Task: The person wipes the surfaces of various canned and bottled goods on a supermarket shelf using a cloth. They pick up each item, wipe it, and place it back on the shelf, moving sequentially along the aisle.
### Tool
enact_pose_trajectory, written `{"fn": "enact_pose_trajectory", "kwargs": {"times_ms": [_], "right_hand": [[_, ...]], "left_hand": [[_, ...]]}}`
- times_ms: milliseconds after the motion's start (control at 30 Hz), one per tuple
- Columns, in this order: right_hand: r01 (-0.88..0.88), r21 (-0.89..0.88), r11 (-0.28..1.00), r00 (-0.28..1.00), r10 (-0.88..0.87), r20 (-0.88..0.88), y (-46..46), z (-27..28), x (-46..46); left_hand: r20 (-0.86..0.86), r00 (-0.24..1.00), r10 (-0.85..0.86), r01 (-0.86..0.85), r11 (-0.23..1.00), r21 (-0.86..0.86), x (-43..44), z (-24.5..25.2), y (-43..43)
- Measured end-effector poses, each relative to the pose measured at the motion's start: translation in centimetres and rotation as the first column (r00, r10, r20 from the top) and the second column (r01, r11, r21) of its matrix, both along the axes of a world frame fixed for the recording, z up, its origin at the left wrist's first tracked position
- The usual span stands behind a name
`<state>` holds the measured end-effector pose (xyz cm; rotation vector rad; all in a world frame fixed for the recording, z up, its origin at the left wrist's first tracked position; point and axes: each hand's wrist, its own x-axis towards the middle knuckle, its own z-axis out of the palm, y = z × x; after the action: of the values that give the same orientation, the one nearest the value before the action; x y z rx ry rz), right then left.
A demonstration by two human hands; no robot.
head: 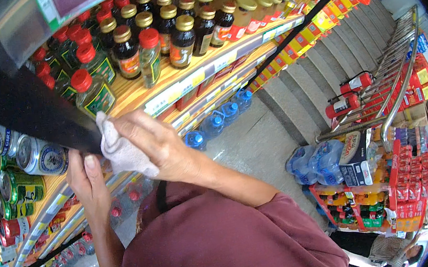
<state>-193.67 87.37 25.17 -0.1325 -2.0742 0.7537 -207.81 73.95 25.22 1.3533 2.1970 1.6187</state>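
Observation:
My right hand grips a pale, crumpled cloth against the edge of a black shelf upright. Beside it, my left hand has its thumb and fingers up at the lower side of the same upright; whether they pinch its edge is hard to see. Just above the cloth stands a clear glass bottle with a red cap. Dark bottles with gold caps fill the wooden shelf behind it. Silver-and-blue cans lie left of my left hand.
Green cans sit at the left. Large water bottles stand on the floor under the shelves. Stone stairs, a metal railing and fire extinguishers are at the right. Drink packs are stacked lower right, near another person.

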Motion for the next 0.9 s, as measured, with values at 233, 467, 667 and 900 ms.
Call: {"fn": "enact_pose_trajectory", "kwargs": {"times_ms": [233,467,667,900], "right_hand": [[-0.081,-0.056,0.995,0.991,0.087,0.105,0.3,-0.8,0.7],[-0.212,-0.059,0.976,0.959,0.219,0.178,2.0,-1.2,1.4],[-0.324,-0.054,0.945,0.915,0.327,0.235,3.1,-1.1,2.7],[-0.420,-0.044,0.906,0.874,0.417,0.248,4.6,-1.3,4.2]], "left_hand": [[-0.044,0.999,0.002,0.000,0.999,0.045,0.7,0.2,0.4],[-0.058,0.992,0.113,-0.114,0.993,-0.006,1.9,0.5,0.4],[-0.184,0.934,0.307,-0.267,0.940,0.213,3.0,0.9,0.3],[-0.579,0.528,0.621,-0.490,0.780,0.389,0.6,3.7,-0.9]]}}
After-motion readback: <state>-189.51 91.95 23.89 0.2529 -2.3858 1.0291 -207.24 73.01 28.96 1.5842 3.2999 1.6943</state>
